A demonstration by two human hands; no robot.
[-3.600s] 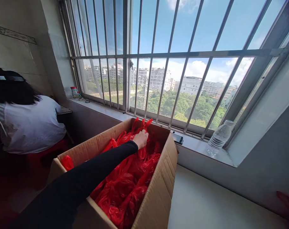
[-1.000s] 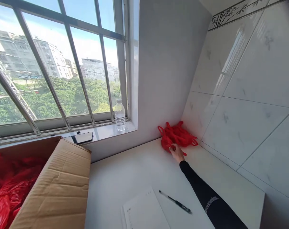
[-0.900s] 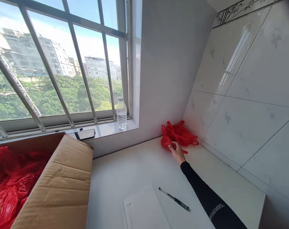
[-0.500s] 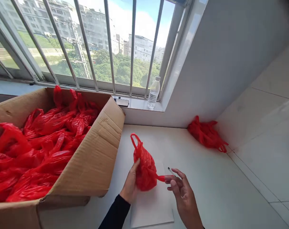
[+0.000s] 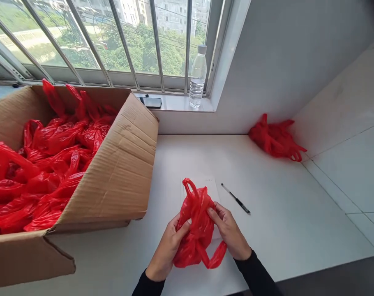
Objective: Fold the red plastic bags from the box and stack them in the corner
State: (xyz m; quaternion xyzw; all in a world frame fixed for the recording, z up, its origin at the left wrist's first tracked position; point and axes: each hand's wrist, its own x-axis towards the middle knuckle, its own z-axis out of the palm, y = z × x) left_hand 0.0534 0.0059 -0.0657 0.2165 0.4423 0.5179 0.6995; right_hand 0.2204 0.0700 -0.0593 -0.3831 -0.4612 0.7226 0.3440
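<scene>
Low over the white table, a crumpled red plastic bag (image 5: 196, 224) sits between both my hands. My left hand (image 5: 167, 248) grips its left side and my right hand (image 5: 228, 230) grips its right side, fingers pressed into the plastic. The bag's handle loops stick up and hang down. Under it lies a white sheet of paper (image 5: 210, 183). To the left stands an open cardboard box (image 5: 119, 164) full of several red bags (image 5: 48, 164).
A black pen (image 5: 235, 198) lies just right of the paper. A small pile of red bags (image 5: 275, 137) sits in the far right corner by the tiled wall. A water bottle (image 5: 197, 78) and a phone (image 5: 150, 102) rest on the barred window's sill.
My right hand left the corner pile and came back. Both hands now grip a red bag near the table's front edge; half a second ago only the left hand held it. The view tilted down.
</scene>
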